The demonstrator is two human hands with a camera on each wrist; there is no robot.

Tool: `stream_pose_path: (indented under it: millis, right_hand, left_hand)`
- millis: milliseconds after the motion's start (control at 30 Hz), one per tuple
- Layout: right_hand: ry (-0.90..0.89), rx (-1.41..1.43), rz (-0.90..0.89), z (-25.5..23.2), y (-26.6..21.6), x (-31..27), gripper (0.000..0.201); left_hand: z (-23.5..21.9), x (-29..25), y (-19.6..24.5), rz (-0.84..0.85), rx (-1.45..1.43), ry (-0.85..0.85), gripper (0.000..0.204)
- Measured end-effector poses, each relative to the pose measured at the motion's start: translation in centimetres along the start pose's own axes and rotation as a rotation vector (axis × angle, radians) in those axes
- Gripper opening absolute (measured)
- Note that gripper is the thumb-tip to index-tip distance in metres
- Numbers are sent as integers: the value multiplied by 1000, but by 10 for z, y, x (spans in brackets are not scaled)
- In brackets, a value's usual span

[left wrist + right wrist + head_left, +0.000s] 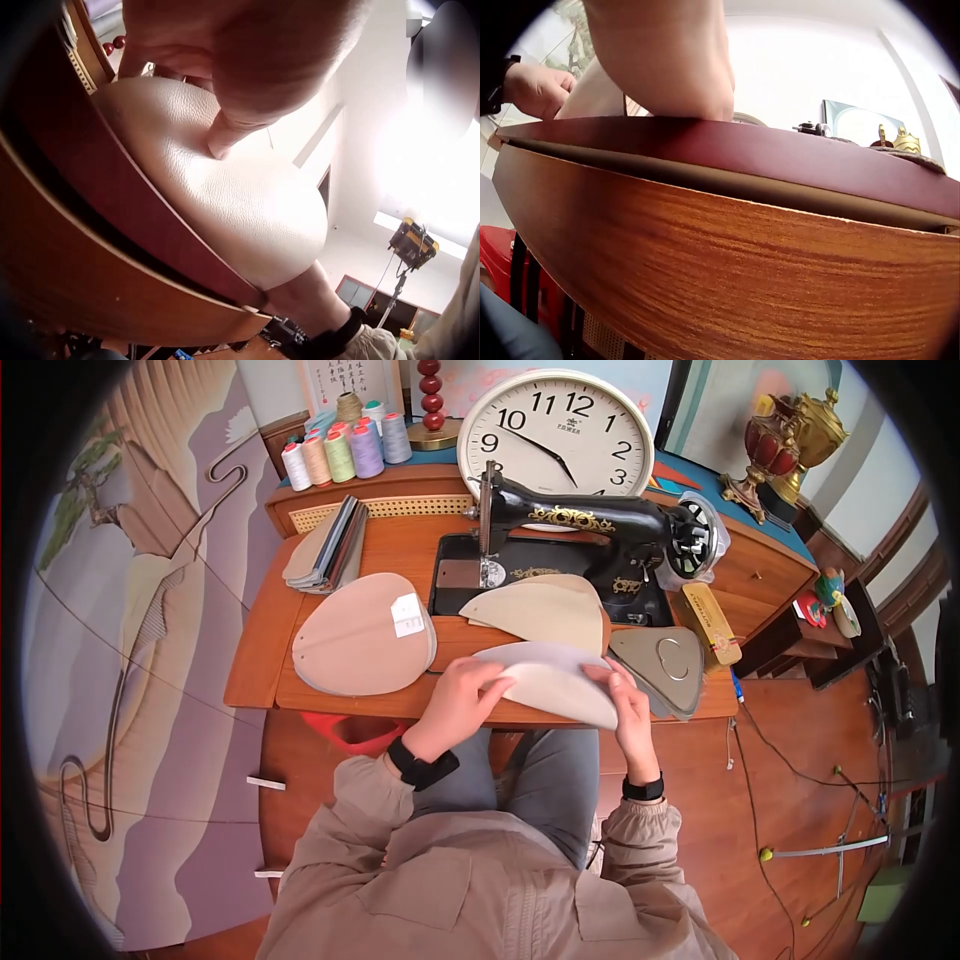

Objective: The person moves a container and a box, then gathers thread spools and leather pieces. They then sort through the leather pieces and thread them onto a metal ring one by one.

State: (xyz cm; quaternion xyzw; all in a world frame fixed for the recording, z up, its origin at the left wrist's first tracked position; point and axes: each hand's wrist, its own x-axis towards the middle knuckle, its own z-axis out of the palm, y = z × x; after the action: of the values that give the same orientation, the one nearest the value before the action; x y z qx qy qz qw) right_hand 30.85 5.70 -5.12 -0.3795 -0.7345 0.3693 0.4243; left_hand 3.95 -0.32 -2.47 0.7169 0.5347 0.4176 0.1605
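Both hands hold a pale, folded leather-like piece [560,685] at the table's front edge, in front of the black sewing machine [580,515]. My left hand [460,698] pinches its left end, the thumb lying on the grained surface of the piece [247,202] in the left wrist view. At its right end, my right hand [627,715] grips it with thumb and fingers. In the right wrist view the right hand [667,67] hides most of the piece. Just behind lies a beige folded piece [540,605].
Rounded pink-beige pieces [350,640] with a white label lie at the left, grey pieces [665,660] with a metal ring at the right. A yellow tin [710,622], stacked dark pieces [335,545], thread spools [340,455] and a large clock [560,430] stand around the machine.
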Motion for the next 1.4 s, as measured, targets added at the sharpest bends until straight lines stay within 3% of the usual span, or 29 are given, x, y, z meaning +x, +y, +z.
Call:
stream_pose_path:
  millis: [67, 167, 200, 300, 367, 433, 567, 633, 667, 733, 833, 967, 1033, 1067, 1100, 1167, 1233, 1400]
  right_hand:
    - [152, 360, 255, -1, 2, -3, 49]
    - [148, 469, 234, -6, 8, -4, 58]
    - [162, 553, 250, -6, 10, -3, 46]
    - [129, 392, 180, -3, -1, 0, 38]
    - [143, 451, 188, 1, 1, 1, 45]
    - [114, 346, 180, 2, -3, 1, 51]
    - [92, 283, 191, 2, -5, 0, 54]
    - [122, 270, 156, 3, -3, -1, 59]
    - [121, 269, 155, 3, -3, -1, 59]
    - [255, 392, 145, 4, -3, -1, 64]
    - [307, 487, 124, 3, 0, 1, 67]
    - [322, 472, 119, 3, 6, 1, 59]
    - [320, 461, 119, 2, 9, 0, 56]
    - [327, 452, 130, 2, 10, 0, 53]
    - [324, 454, 128, 2, 10, 0, 53]
    - [321, 440, 138, 3, 7, 0, 48]
    - [300, 446, 146, 2, 4, 1, 46]
    - [270, 405, 158, 1, 2, 0, 35]
  left_hand:
    - [4, 14, -3, -78, 20, 72, 26]
    - [8, 29, -12, 8, 173, 148, 29]
    - [7, 29, -12, -62, 208, 145, 41]
    - [9, 23, -32, -156, 283, 95, 53]
    - [-3, 23, -25, -159, 289, 84, 54]
    - [-13, 25, -16, -373, 252, -193, 52]
    - [-11, 21, -15, -293, 318, -251, 42]
    - [-3, 17, -18, -159, 49, -38, 28]
    - [-7, 21, -8, -158, 48, -36, 28]
    - [-15, 35, 15, -387, -340, -44, 17]
    - [-18, 65, 11, -347, -502, -29, 18]
    - [6, 97, -37, -419, -680, 34, 33]
    - [15, 98, -55, -278, -188, 56, 45]
    - [-1, 92, -20, -301, -67, 84, 48]
    - [-5, 85, -16, -301, -66, 87, 48]
    - [-17, 67, -19, 7, 217, 159, 52]
    - [-32, 44, -17, -45, 150, 109, 52]
    - [-66, -22, -31, -104, 479, 162, 46]
